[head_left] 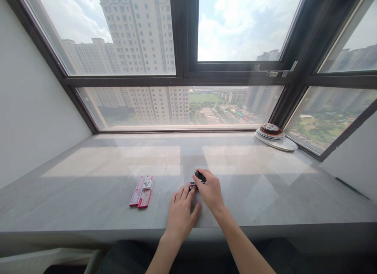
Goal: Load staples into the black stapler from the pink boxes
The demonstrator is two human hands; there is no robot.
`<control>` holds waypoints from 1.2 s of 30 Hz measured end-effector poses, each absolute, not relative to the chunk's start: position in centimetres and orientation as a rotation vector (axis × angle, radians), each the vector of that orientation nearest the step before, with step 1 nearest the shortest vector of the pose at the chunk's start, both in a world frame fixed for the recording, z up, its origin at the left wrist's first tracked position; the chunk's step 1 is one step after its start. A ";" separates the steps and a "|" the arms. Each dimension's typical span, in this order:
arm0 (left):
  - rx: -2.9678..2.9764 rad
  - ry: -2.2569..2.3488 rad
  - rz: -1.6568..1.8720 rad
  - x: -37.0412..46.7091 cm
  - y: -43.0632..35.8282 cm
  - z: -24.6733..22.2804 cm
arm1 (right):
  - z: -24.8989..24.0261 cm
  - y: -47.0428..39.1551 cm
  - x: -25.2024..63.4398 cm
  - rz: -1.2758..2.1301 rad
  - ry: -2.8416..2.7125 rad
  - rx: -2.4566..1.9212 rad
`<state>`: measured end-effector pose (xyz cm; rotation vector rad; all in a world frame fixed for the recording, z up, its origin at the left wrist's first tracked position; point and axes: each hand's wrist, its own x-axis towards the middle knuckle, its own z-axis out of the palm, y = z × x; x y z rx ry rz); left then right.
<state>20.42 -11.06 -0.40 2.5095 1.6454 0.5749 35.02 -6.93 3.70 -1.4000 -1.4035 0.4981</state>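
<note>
Grip of right hand [209, 187] closed on black object [201, 176], left hand [182, 212] loosely spread, touching its edge

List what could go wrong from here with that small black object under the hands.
1. The left hand is right beside the small black object gripped in the right hand, so a finger might get pinched.
2. The object could skid on the glossy grey stone-look sill.
3. The flat red-and-white rectangular boxes lie grouped nearby; a leftward sweep might scatter them.
</note>
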 end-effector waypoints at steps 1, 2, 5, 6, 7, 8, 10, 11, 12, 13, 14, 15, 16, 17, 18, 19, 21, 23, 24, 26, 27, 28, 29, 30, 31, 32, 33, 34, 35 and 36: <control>2.504 1.653 0.572 20.3 -10.7 -0.4 | 3.7 -6.7 35.7 0.555 -1.263 -1.343; 2.502 1.654 0.570 20.2 -10.4 -0.4 | 3.5 -6.5 36.6 0.618 -1.113 -1.285; 2.513 1.617 0.582 19.7 -9.5 -0.4 | 2.2 -6.3 39.8 0.832 -0.711 -1.111; 2.521 1.593 0.592 19.5 -9.3 -0.4 | 1.5 -6.5 40.9 0.901 -0.618 -1.071; 2.530 1.572 0.609 19.2 -9.2 -0.2 | 0.8 -6.8 41.8 0.964 -0.547 -1.044; 2.537 1.568 0.636 18.8 -9.1 0.0 | 0.2 -7.3 42.7 1.017 -0.498 -1.029; 2.523 1.669 0.738 17.4 -9.4 0.6 | -0.8 -8.6 43.9 1.086 -0.452 -1.016; 2.486 1.789 0.800 16.5 -9.8 0.8 | -1.2 -9.5 44.3 1.105 -0.458 -1.013; 2.422 1.951 0.853 15.5 -10.2 1.1 | -1.5 -10.4 44.6 1.117 -0.484 -1.017; 2.333 2.131 0.880 14.4 -10.8 1.2 | -1.8 -11.4 44.8 1.129 -0.529 -1.036; 2.237 2.301 0.869 13.3 -11.4 1.2 | -2.0 -12.3 44.9 1.140 -0.584 -1.073; 2.154 2.436 0.829 12.3 -12.0 1.1 | -2.2 -13.2 44.9 1.153 -0.648 -1.124; 2.098 2.524 0.777 11.4 -12.7 0.9 | -2.3 -13.9 44.9 1.168 -0.723 -1.181; 2.075 2.564 0.732 10.7 -13.3 0.7 | -2.5 -14.5 44.8 1.183 -0.806 -1.242; 2.077 2.562 0.712 10.2 -13.7 0.5 | -2.6 -15.0 44.7 1.198 -0.898 -1.305; 2.103 2.515 0.718 10.0 -14.1 0.3 | -2.6 -15.2 44.4 1.201 -1.000 -1.368; 2.183 2.306 0.785 10.2 -14.3 0.0 | -2.4 -15.3 43.8 1.142 -1.220 -1.486; 2.261 1.980 0.843 11.5 -14.0 -0.1 | -1.9 -14.8 42.7 1.029 -1.421 -1.566; 2.285 1.807 0.856 12.4 -13.7 0.0 | -1.6 -14.3 42.1 0.990 -1.503 -1.577; 2.285 1.530 0.870 14.5 -13.0 0.3 | -0.9 -13.3 40.8 1.012 -1.616 -1.544; 2.269 1.433 0.880 15.6 -12.6 0.5 | -0.7 -12.7 40.2 1.054 -1.641 -1.513; 2.250 1.357 0.895 16.6 -12.3 0.7 | -0.5 -12.1 39.8 1.088 -1.654 -1.489; 2.238 1.291 0.903 17.5 -11.9 0.8 | -0.5 -11.5 39.6 1.105 -1.659 -1.480; 2.230 1.235 0.908 18.1 -11.6 0.9 | -0.5 -11.0 39.7 1.101 -1.660 -1.487; 2.225 1.192 0.909 18.5 -11.2 0.9 | -0.6 -10.6 39.9 1.084 -1.658 -1.510; 2.219 1.160 0.907 18.7 -10.9 0.9 | -0.8 -10.3 40.4 1.060 -1.656 -1.540; 2.209 1.143 0.905 18.7 -10.7 0.9 | -1.0 -10.1 41.2 1.040 -1.655 -1.571; 2.193 1.136 0.904 18.6 -10.5 0.7 | -1.1 -10.1 42.0 1.025 -1.651 -1.597; 2.172 1.138 0.906 18.4 -10.3 0.6 | -1.2 -10.1 42.9 1.016 -1.642 -1.618; 2.149 1.142 0.908 18.1 -10.2 0.4 | -1.2 -10.3 43.7 0.997 -1.638 -1.643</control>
